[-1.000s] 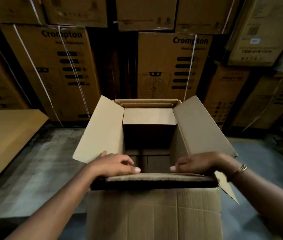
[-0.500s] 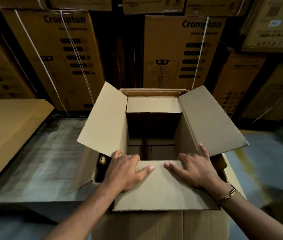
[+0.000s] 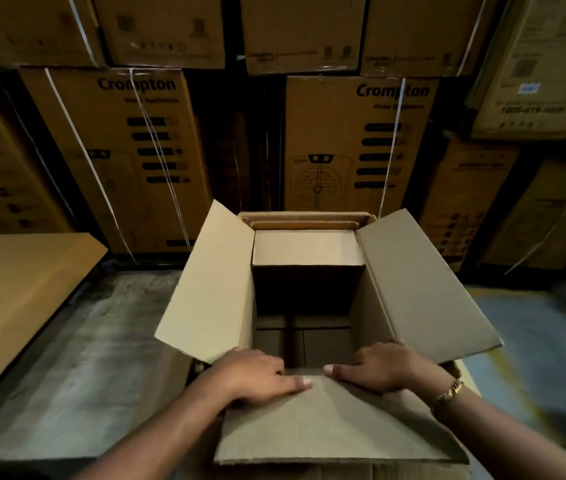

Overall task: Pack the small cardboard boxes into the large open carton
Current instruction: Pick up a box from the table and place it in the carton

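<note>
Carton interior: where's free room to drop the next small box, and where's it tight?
Free: the carton floor in front of the small box at the far wall, between the side walls. Tight: the near edge, where the left hand and right hand press the near flap flat.

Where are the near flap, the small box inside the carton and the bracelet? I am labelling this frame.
near flap [image 3: 337, 424], head view, middle of its flat face
small box [image 3: 305, 247], head view, its top face
bracelet [image 3: 451, 391], head view, band on the right wrist
</note>
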The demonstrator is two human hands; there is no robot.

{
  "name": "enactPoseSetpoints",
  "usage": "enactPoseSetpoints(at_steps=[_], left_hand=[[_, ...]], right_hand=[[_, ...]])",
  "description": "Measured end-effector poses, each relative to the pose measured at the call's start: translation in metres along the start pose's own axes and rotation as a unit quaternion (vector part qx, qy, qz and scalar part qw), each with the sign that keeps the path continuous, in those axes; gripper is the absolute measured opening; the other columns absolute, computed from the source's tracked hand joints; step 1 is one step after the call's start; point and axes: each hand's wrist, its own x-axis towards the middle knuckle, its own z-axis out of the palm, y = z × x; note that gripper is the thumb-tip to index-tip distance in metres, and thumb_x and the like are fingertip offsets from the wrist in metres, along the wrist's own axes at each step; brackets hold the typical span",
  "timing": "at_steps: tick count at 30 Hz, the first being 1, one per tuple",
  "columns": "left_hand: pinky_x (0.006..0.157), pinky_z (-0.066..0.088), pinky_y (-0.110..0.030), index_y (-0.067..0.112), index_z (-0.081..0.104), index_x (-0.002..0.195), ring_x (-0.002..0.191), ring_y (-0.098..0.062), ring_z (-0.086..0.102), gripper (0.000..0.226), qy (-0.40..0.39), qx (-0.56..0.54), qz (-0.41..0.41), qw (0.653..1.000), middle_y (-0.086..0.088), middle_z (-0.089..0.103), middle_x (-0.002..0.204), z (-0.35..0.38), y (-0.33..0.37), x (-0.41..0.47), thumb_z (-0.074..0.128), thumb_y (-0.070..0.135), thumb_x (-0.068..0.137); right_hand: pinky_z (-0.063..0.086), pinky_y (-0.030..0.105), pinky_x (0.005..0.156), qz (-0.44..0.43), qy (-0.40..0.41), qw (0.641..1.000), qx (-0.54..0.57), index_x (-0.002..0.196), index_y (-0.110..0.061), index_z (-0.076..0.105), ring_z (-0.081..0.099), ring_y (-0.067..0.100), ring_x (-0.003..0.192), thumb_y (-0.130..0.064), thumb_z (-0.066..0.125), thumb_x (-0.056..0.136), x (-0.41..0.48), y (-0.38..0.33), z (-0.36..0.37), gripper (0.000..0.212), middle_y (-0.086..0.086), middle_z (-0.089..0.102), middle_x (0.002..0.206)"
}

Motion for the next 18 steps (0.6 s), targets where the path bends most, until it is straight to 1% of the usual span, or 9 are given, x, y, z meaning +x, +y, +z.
enactPoseSetpoints(at_steps=[2, 4, 7, 9, 11, 12, 14, 16, 18], left_hand=[[0.080, 0.042, -0.034, 0.023, 0.060, 0.121, 0.114, -0.028, 0.059, 0.075, 0.014, 0.032, 0.003, 0.999, -0.007, 0.064, 0.127, -0.023, 0.000, 0.018, 0.038, 0.083, 0.083], [0.079, 0.043, -0.033, 0.021, 0.060, 0.124, 0.116, -0.029, 0.059, 0.068, 0.046, 0.049, 0.002, 0.998, -0.008, 0.063, 0.129, -0.045, -0.001, 0.046, 0.044, 0.075, 0.087], [0.096, 0.045, -0.036, 0.018, 0.054, 0.136, 0.127, -0.031, 0.053, 0.069, 0.039, 0.026, -0.028, 0.999, -0.011, 0.055, 0.141, -0.059, -0.007, 0.098, 0.048, 0.069, 0.090], [0.111, 0.036, -0.042, 0.018, 0.038, 0.149, 0.141, -0.033, 0.037, 0.080, 0.023, 0.031, -0.064, 0.997, -0.013, 0.038, 0.156, -0.055, -0.013, 0.128, 0.051, 0.068, 0.088], [0.118, 0.022, -0.046, 0.019, 0.019, 0.158, 0.150, -0.035, 0.018, 0.094, 0.025, 0.036, -0.098, 0.994, -0.013, 0.014, 0.165, -0.054, -0.020, 0.149, 0.056, 0.068, 0.086], [0.119, 0.018, -0.047, 0.019, 0.011, 0.159, 0.151, -0.036, 0.011, 0.100, 0.035, 0.030, -0.105, 0.993, -0.012, 0.005, 0.167, -0.059, -0.025, 0.157, 0.057, 0.067, 0.085], [0.121, 0.015, -0.047, 0.019, 0.004, 0.159, 0.152, -0.037, 0.005, 0.104, 0.068, -0.002, -0.098, 0.993, -0.012, -0.002, 0.167, -0.080, -0.034, 0.168, 0.057, 0.068, 0.084], [0.121, 0.014, -0.050, 0.021, 0.004, 0.159, 0.151, -0.037, 0.003, 0.103, 0.112, -0.031, -0.081, 0.990, -0.010, -0.002, 0.167, -0.113, -0.044, 0.175, 0.056, 0.069, 0.085], [0.120, 0.012, -0.053, 0.024, 0.003, 0.159, 0.152, -0.034, 0.001, 0.101, 0.177, -0.037, -0.076, 0.981, -0.007, -0.007, 0.167, -0.146, -0.053, 0.181, 0.056, 0.067, 0.086]], right_hand=[[0.039, 0.038, 0.100, 0.000, -0.031, 0.999, -0.009, 0.126, -0.017, 0.066, 0.057, 0.030, 0.126, -0.087, 0.028, 0.084, 0.025, -0.002, -0.017, 0.090, 0.011, 0.063, 0.136], [0.040, 0.038, 0.103, -0.001, -0.033, 0.999, -0.014, 0.142, -0.021, 0.053, 0.051, 0.031, 0.134, -0.083, 0.034, 0.087, 0.056, -0.001, -0.033, 0.085, 0.011, 0.054, 0.148], [0.033, 0.044, 0.111, 0.026, 0.013, 0.999, -0.019, 0.154, -0.026, 0.034, 0.043, 0.029, 0.142, -0.080, 0.035, 0.089, 0.106, 0.005, -0.041, 0.084, 0.008, 0.043, 0.157], [0.028, 0.048, 0.116, 0.049, 0.033, 0.998, -0.004, 0.160, -0.026, 0.020, 0.033, 0.031, 0.148, -0.078, 0.035, 0.090, 0.132, 0.008, -0.036, 0.089, 0.007, 0.028, 0.165], [0.021, 0.051, 0.119, 0.067, 0.036, 0.997, 0.018, 0.162, -0.025, 0.005, 0.020, 0.035, 0.152, -0.075, 0.037, 0.092, 0.152, 0.010, -0.031, 0.092, 0.008, 0.008, 0.170], [0.019, 0.051, 0.119, 0.072, 0.050, 0.996, 0.030, 0.162, -0.024, 0.003, 0.016, 0.037, 0.152, -0.073, 0.038, 0.093, 0.159, 0.011, -0.033, 0.093, 0.009, 0.002, 0.170], [0.019, 0.051, 0.119, 0.074, 0.129, 0.988, 0.045, 0.161, -0.019, 0.009, 0.015, 0.038, 0.151, -0.070, 0.040, 0.094, 0.169, 0.017, -0.049, 0.090, 0.012, 0.008, 0.168], [0.014, 0.051, 0.122, 0.059, 0.233, 0.970, 0.043, 0.159, -0.018, 0.014, 0.010, 0.037, 0.153, -0.067, 0.040, 0.095, 0.177, 0.027, -0.075, 0.085, 0.015, 0.012, 0.166], [0.008, 0.050, 0.124, 0.039, 0.309, 0.950, 0.034, 0.162, -0.023, 0.002, -0.002, 0.033, 0.155, -0.064, 0.040, 0.096, 0.185, 0.038, -0.102, 0.087, 0.011, -0.003, 0.169]])
